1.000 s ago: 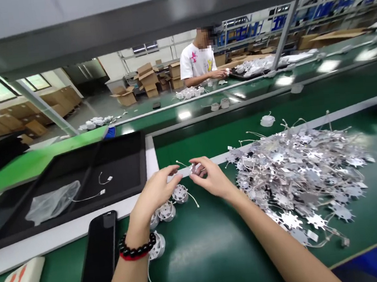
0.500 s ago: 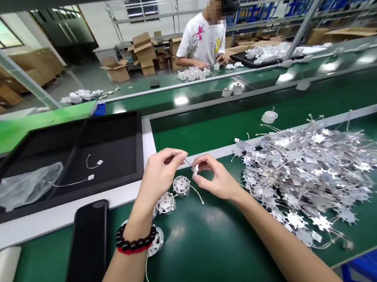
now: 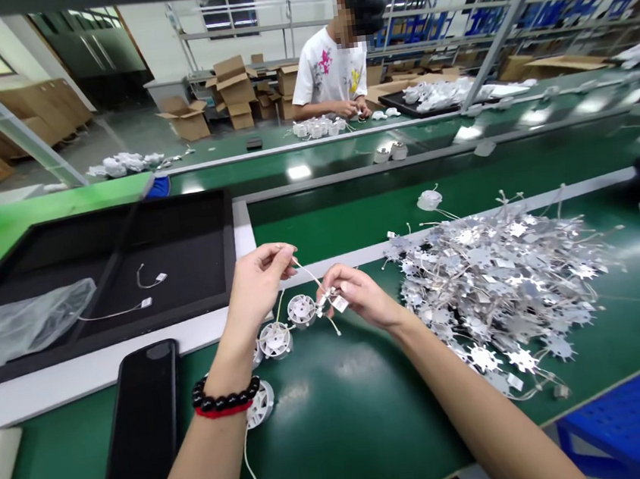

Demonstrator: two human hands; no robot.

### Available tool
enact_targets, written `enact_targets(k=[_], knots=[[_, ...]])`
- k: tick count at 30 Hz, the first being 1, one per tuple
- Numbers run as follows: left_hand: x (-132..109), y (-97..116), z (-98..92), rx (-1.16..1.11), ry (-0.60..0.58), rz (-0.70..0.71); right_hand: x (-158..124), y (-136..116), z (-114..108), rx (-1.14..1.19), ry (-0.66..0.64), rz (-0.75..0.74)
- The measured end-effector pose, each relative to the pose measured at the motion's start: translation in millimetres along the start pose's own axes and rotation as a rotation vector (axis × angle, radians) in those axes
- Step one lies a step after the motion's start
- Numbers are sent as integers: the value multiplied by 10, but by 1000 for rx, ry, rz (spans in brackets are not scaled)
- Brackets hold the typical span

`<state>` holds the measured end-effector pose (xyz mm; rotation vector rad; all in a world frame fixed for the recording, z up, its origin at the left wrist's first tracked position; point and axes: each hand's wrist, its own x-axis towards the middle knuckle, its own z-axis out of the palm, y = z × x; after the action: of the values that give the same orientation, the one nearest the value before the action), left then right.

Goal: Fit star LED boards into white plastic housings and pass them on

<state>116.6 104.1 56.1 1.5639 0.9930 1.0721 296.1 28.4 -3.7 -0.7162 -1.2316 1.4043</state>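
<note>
My left hand (image 3: 261, 280) pinches the end of a thin white wire (image 3: 307, 273) above the green bench. The wire runs to a small silver star-shaped plate (image 3: 326, 300), which my right hand (image 3: 357, 293) grips at its edge; a small white connector (image 3: 340, 304) shows by the fingertips. Just below my hands lie round white slotted housings, one (image 3: 301, 311) nearest the plate and another (image 3: 276, 340) to its left. A further housing (image 3: 260, 403) is partly covered by my left wrist, its wire trailing down. A large pile of silver star plates with wires (image 3: 490, 282) spreads right of my right hand.
A black phone (image 3: 142, 426) lies left of my left forearm. Behind it, a black tray (image 3: 183, 246) holds a plastic bag (image 3: 31, 319) and wired connectors. A person (image 3: 330, 71) works across the line. A blue stool (image 3: 626, 428) stands at lower right.
My left hand has risen slightly and drawn apart from my right hand, so more wire shows between them. The plate has turned in my right hand. The view has shifted slightly to the right.
</note>
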Motion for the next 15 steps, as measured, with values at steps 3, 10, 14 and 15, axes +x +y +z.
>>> enact_targets(k=[3,10,14,15], knots=[[25,-60,-59,18,-26,-60,-3,-18,28,68,15,31],[-24,-7,-20,134,-227,-170,82,23,-20,169,230,2],[-117,52,42,140,-376,-110,126,-10,34,130,405,-20],[-123,37,52,136,-394,-90,125,-24,62,98,435,-18]])
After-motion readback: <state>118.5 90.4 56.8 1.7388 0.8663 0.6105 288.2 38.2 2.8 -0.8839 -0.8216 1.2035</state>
